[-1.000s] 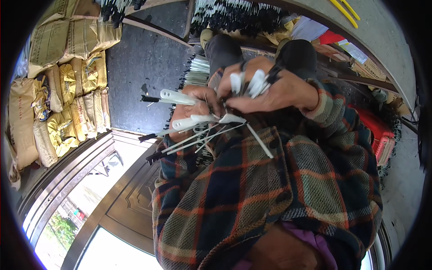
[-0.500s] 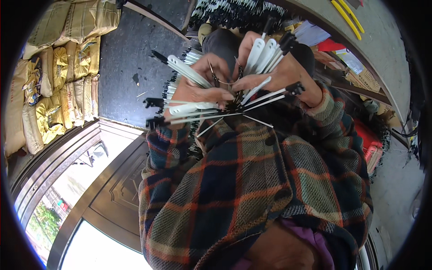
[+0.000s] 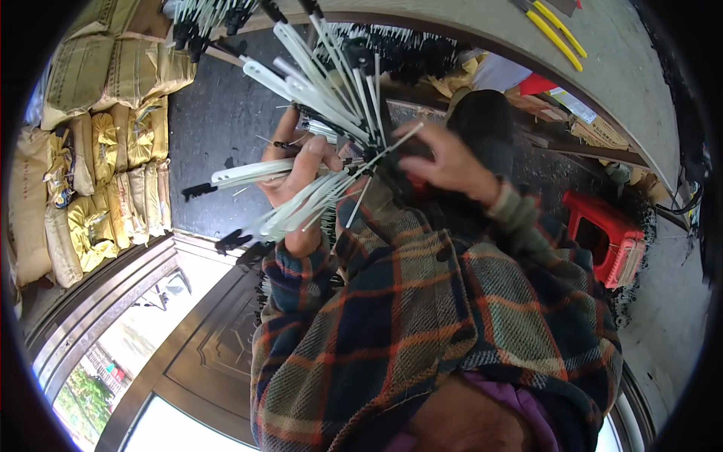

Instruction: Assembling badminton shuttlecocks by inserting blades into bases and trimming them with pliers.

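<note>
My left hand (image 3: 301,169) is closed around a bundle of thin white plastic strips (image 3: 327,197) with black ends. The strips fan out from a gathered middle, some up and away, others toward the lower left. A thin dark pointed piece (image 3: 290,145) lies by the left fingers; its kind is unclear. To the right of the gathered middle is my right hand (image 3: 452,162), apart from the bundle and a little blurred. Its thumb and fingers are spread, with nothing visible between them. One white strip reaches close to its fingertips.
Yellow-handled pliers (image 3: 556,36) rest on the grey tabletop (image 3: 482,13) at far right. A red plastic stool (image 3: 578,226) stands at right. Stacked sacks (image 3: 113,75) line the left, near a brown door (image 3: 203,331). More black-ended white strips (image 3: 218,19) lie at the far side.
My right hand has let go of its strips and drawn away to the right. The strips now stand together in one bundle in my left hand, fanned farther upward.
</note>
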The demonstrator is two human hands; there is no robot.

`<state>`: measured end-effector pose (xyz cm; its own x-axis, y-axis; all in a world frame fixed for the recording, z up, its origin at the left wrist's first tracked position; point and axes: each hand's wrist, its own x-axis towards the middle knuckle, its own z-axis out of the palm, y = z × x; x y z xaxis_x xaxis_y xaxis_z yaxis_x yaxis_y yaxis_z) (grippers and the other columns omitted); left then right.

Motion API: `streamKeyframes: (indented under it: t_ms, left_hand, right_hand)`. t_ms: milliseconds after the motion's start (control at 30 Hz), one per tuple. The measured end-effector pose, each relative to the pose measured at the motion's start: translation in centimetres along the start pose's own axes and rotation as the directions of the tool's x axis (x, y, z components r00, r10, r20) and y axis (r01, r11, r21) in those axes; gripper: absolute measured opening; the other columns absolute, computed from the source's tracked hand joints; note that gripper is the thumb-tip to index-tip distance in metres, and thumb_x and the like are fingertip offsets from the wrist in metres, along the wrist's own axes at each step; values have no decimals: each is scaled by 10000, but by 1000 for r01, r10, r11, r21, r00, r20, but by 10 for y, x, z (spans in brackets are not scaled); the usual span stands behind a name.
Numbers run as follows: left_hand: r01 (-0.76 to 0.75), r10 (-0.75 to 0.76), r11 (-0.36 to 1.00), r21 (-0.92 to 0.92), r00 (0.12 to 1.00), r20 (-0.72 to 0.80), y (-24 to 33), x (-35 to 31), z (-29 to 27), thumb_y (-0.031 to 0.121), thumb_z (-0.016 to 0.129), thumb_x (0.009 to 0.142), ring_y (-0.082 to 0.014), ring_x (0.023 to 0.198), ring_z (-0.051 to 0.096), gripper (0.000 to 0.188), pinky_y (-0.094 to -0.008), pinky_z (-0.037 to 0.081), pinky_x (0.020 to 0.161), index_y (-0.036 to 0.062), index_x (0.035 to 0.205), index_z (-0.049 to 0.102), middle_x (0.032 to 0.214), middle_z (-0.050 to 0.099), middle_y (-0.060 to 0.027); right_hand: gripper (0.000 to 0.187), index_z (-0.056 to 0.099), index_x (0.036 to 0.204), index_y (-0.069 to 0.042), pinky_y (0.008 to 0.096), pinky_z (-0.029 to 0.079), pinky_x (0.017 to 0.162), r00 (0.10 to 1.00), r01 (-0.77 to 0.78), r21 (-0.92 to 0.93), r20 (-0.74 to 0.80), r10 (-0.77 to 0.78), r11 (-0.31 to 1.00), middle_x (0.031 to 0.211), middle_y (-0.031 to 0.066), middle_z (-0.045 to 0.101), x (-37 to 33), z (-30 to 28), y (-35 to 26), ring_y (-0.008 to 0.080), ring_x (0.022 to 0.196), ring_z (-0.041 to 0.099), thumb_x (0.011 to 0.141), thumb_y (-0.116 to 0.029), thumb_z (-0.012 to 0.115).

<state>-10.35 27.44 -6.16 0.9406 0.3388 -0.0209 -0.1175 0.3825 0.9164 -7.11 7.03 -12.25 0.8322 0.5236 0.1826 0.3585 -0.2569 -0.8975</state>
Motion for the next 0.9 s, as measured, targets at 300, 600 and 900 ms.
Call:
streamKeyframes:
  t_ms: [300, 600, 900]
  left_hand:
    - [-9, -1, 987, 162, 998, 61, -19, -16, 13, -29, 588, 775, -87, 546, 541, 428, -210, 430, 495, -2, 1194, 505, 688, 593, -70]
    - [-49, 36, 959, 279, 998, 52, -13, -13, 18, -10, 587, 791, -90, 529, 541, 385, -208, 421, 464, -50, 1165, 504, 684, 593, -80]
    - [-29, 50, 969, 247, 996, -78, -5, 11, 36, 66, 588, 808, -58, 492, 466, 370, -195, 372, 422, -34, 1155, 508, 647, 540, -37]
  right_hand:
    - [133, 525, 780, -67, 403, 452, 576, 979, 138, -491, 197, -45, 860, 758, 74, 544, -2, -8, 24, 288, 694, 574, 726, -164, 599]
    - [92, 537, 676, -71, 380, 454, 557, 935, 190, -618, 351, 51, 763, 697, 64, 530, -56, -108, -23, 259, 683, 577, 685, -150, 583]
    - [301, 502, 870, -87, 398, 437, 468, 942, 157, -587, 331, 59, 795, 666, 80, 557, -31, -11, 6, 258, 572, 586, 718, -329, 597]
